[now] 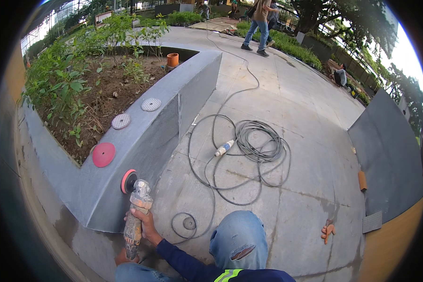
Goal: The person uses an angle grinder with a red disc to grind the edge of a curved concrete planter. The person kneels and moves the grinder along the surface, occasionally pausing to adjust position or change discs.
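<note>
My right hand (147, 226) is wrapped round the front body of a worn, dusty angle grinder (133, 229), its navy sleeve coming in from the lower right. Lower down, my left hand (123, 257) grips the tool's rear end, partly hidden behind it. A pink-edged round pad (128, 181) on a black backing is mounted on the grinder's head. It is beside the sloped side of a grey concrete planter (122, 207); whether it touches, I cannot tell. On the planter's top lie a pink-red disc (103, 154) and two pale dotted polishing pads (121, 121).
Coiled grey cable (263, 141) with a blue-and-white connector (224, 148) lies on the paving. An orange-tan glove (328, 231) rests near dark panels (385, 150) and a brick-coloured block (362, 181). Plants and an orange pipe (172, 59) stand in the planter. People (261, 26) are farther off.
</note>
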The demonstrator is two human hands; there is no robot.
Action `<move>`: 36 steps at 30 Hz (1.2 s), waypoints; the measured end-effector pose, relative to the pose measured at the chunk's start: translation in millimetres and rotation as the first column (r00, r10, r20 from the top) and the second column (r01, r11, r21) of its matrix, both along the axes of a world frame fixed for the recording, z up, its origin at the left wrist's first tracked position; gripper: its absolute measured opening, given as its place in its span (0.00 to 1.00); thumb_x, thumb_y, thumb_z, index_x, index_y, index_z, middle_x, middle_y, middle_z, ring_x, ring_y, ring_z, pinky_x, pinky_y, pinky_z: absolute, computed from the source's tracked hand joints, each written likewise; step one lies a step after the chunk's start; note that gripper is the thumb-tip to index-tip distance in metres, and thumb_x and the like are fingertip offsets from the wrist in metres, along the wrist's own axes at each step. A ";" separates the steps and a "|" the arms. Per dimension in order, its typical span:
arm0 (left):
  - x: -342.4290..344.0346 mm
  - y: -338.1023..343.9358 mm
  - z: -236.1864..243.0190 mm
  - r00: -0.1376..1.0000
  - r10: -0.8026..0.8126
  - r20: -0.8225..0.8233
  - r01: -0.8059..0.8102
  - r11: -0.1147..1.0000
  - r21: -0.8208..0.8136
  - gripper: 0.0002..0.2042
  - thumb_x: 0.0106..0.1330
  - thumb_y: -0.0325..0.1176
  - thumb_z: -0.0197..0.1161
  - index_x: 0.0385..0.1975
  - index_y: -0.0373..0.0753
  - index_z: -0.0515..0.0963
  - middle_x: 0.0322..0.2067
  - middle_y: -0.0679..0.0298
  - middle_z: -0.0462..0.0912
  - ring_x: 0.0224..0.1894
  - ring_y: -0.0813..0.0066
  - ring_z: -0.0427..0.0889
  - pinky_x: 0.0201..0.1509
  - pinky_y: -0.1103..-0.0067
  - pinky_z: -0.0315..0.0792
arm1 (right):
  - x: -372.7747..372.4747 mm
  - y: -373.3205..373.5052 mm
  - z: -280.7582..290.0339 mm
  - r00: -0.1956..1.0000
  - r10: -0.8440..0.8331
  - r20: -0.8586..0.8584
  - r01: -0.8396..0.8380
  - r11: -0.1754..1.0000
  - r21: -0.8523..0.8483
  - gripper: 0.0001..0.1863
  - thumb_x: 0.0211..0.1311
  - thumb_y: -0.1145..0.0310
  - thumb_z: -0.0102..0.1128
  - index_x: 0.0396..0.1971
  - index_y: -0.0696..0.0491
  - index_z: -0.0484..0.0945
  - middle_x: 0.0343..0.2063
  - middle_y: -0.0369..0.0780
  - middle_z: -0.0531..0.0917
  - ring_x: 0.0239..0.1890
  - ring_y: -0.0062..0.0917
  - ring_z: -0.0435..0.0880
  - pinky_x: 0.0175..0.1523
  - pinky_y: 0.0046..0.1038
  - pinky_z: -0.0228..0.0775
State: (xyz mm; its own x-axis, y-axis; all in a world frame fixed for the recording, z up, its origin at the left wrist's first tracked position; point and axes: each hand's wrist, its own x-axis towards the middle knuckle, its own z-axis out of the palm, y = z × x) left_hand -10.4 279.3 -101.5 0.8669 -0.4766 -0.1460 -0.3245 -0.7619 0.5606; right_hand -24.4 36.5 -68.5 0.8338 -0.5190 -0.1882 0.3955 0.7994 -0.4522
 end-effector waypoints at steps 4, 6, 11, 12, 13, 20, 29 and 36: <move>5.7 -47.1 53.6 0.993 -0.090 0.080 0.101 0.985 -0.143 0.21 0.49 0.40 0.81 0.37 0.37 0.80 0.29 0.48 0.87 0.35 0.43 0.89 0.40 0.59 0.80 | 13.6 -25.7 18.6 1.000 -0.009 0.014 0.009 1.000 -0.004 0.20 0.66 0.59 0.70 0.50 0.56 0.77 0.37 0.44 0.85 0.38 0.34 0.90 0.43 0.39 0.86; 7.3 -73.2 71.1 0.988 -0.151 0.044 0.156 0.969 -0.190 0.21 0.50 0.40 0.81 0.37 0.36 0.80 0.29 0.47 0.87 0.36 0.41 0.88 0.40 0.58 0.79 | 18.0 -48.9 6.6 0.999 -0.044 0.011 0.044 0.999 0.002 0.21 0.65 0.58 0.70 0.49 0.56 0.77 0.38 0.45 0.85 0.38 0.35 0.90 0.43 0.40 0.86; 12.0 -70.2 48.3 0.975 -0.222 0.011 0.223 0.974 -0.039 0.22 0.52 0.44 0.81 0.41 0.37 0.82 0.33 0.47 0.88 0.40 0.43 0.89 0.44 0.58 0.80 | 22.5 -52.0 -43.0 0.997 -0.021 -0.077 0.032 0.990 0.136 0.23 0.65 0.56 0.70 0.51 0.54 0.76 0.37 0.45 0.84 0.38 0.37 0.89 0.44 0.43 0.86; 7.9 -61.5 43.4 0.978 -0.207 -0.016 0.207 0.978 -0.003 0.23 0.52 0.45 0.81 0.42 0.37 0.82 0.34 0.47 0.89 0.41 0.43 0.89 0.45 0.58 0.80 | 19.4 -41.9 -51.7 0.994 -0.008 -0.107 0.026 0.986 0.167 0.23 0.65 0.56 0.70 0.51 0.54 0.75 0.36 0.45 0.84 0.37 0.37 0.89 0.44 0.43 0.86; 5.0 -58.6 38.0 0.983 -0.177 -0.057 0.177 0.984 -0.007 0.24 0.52 0.46 0.81 0.44 0.38 0.83 0.35 0.48 0.89 0.42 0.45 0.89 0.46 0.58 0.80 | 17.2 -36.6 -59.5 0.995 0.000 -0.097 0.015 0.987 0.160 0.23 0.65 0.56 0.70 0.52 0.53 0.75 0.36 0.45 0.84 0.37 0.38 0.89 0.44 0.44 0.85; -13.4 -17.2 31.8 0.979 -0.065 -0.191 0.100 0.980 0.175 0.26 0.51 0.48 0.81 0.46 0.39 0.83 0.35 0.50 0.90 0.42 0.50 0.91 0.47 0.61 0.81 | -6.9 6.1 -52.0 0.986 0.008 -0.168 0.028 0.977 0.211 0.20 0.63 0.58 0.71 0.46 0.55 0.77 0.34 0.45 0.84 0.34 0.36 0.89 0.39 0.39 0.85; -18.3 -30.8 77.8 1.000 -0.013 0.003 0.014 0.991 -0.130 0.17 0.54 0.35 0.81 0.40 0.38 0.82 0.29 0.50 0.88 0.34 0.51 0.90 0.39 0.66 0.79 | -2.2 -7.0 59.6 0.998 -0.054 0.040 0.056 0.997 -0.056 0.19 0.63 0.63 0.71 0.47 0.58 0.78 0.33 0.44 0.85 0.32 0.32 0.90 0.37 0.35 0.86; -5.9 -21.2 44.9 0.995 -0.097 -0.036 0.101 0.989 0.110 0.20 0.53 0.41 0.81 0.42 0.40 0.83 0.30 0.50 0.88 0.37 0.49 0.90 0.41 0.62 0.79 | -1.8 -4.7 -14.0 0.990 -0.060 -0.128 0.081 0.983 0.167 0.22 0.60 0.60 0.73 0.47 0.57 0.77 0.33 0.47 0.84 0.31 0.36 0.90 0.36 0.38 0.86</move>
